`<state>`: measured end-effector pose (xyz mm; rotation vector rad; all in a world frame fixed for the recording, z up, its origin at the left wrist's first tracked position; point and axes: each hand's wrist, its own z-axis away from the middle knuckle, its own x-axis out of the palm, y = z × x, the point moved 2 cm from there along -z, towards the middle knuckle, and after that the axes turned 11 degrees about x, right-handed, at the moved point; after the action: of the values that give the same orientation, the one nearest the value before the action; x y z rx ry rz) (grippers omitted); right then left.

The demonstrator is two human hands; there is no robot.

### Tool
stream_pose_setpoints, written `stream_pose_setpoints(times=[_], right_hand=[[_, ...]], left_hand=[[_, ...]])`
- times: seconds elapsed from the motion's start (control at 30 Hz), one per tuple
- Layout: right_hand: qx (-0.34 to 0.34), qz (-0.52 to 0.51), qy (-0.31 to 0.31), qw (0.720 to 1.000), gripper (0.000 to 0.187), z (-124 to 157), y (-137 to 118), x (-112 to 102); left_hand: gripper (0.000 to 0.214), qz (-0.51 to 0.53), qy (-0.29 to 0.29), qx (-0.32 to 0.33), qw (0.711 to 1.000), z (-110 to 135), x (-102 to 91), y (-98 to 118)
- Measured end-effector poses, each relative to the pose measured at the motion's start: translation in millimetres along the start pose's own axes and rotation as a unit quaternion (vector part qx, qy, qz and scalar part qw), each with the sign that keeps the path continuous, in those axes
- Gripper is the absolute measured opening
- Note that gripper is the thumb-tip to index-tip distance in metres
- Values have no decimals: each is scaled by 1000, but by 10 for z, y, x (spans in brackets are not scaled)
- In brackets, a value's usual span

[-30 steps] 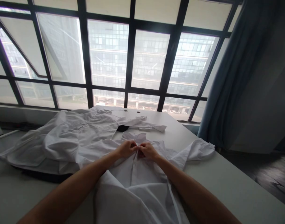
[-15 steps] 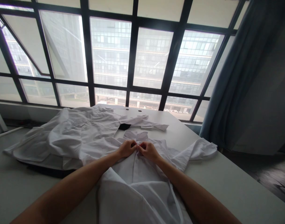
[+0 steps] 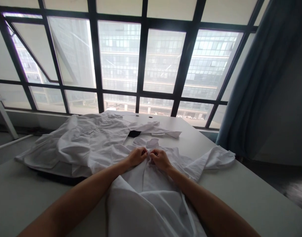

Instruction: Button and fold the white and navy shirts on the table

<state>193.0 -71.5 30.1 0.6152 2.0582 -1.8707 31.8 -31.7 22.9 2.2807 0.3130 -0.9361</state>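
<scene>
A white garment with a collar and long sleeves, like a shirt or lab coat, lies front up with its lower part toward me. Just below its collar, my left hand pinches the front edge. Close beside it, my right hand is closed on the opposite edge of the front, a small gap between the fingertips. Any button there is too small or hidden to make out. One sleeve stretches out to the right over the table.
More white garments lie heaped at the left, with something dark under them. A white strip of cloth and a black piece lie behind the collar. The white table reaches toward the windows; a blue-grey curtain hangs at right.
The fingertips, which were touching, are now slightly apart. Both hands stay at the collar of the white garment. The view has shifted a little to the left.
</scene>
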Motion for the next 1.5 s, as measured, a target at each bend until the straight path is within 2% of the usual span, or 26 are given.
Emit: stream_pose_setpoints(times=[0.17,0.27,0.33,0.43,0.53,0.63,0.7,0.83,0.9,1.0,1.07,1.13,1.2,1.27,1.4,1.5], right_hand=[[11,-84,-103,991,15,-36,15,-16],[3,-68,-122,990,14,-25,10,-31],[-15,-12,-96,995,15,-15,1,-36],[-57,110,-5,992,18,-1,-37,-71],[-42,207,83,974,19,9,-90,-162],[0,275,126,953,25,36,-183,-248],[7,303,107,947,32,84,-278,-239],[-15,343,26,939,49,257,-467,-72],[-33,367,11,930,46,339,-517,13],[-47,384,2,922,30,370,-508,67],[-35,352,-14,935,22,314,-455,54],[-6,280,-51,959,23,216,-377,23],[27,193,-95,976,27,112,-292,-11],[55,116,-134,983,29,32,-220,-42],[89,26,-195,976,25,-13,-162,-94],[95,3,-224,970,19,9,-177,-124]], left_hand=[[16,67,8,22,997,-17,40,-50],[15,85,-3,28,996,-18,49,-23],[15,97,-20,32,995,-12,53,21],[14,109,-24,32,993,-11,36,67],[13,73,59,-25,995,-31,-55,10],[11,34,150,-105,982,-52,-166,-103],[10,35,168,-129,977,-64,-195,-150],[11,56,156,-114,979,-64,-156,-144],[11,52,158,-105,981,-56,-136,-120],[11,28,168,-104,980,-43,-153,-64],[10,-16,179,-106,978,-33,-206,18],[11,-83,186,-78,976,-26,-285,161],[15,-141,168,-22,975,-22,-359,339],[25,-159,93,17,983,-17,-393,479],[32,-67,-90,-22,993,33,-355,503],[27,18,-130,-30,991,95,-314,413]])
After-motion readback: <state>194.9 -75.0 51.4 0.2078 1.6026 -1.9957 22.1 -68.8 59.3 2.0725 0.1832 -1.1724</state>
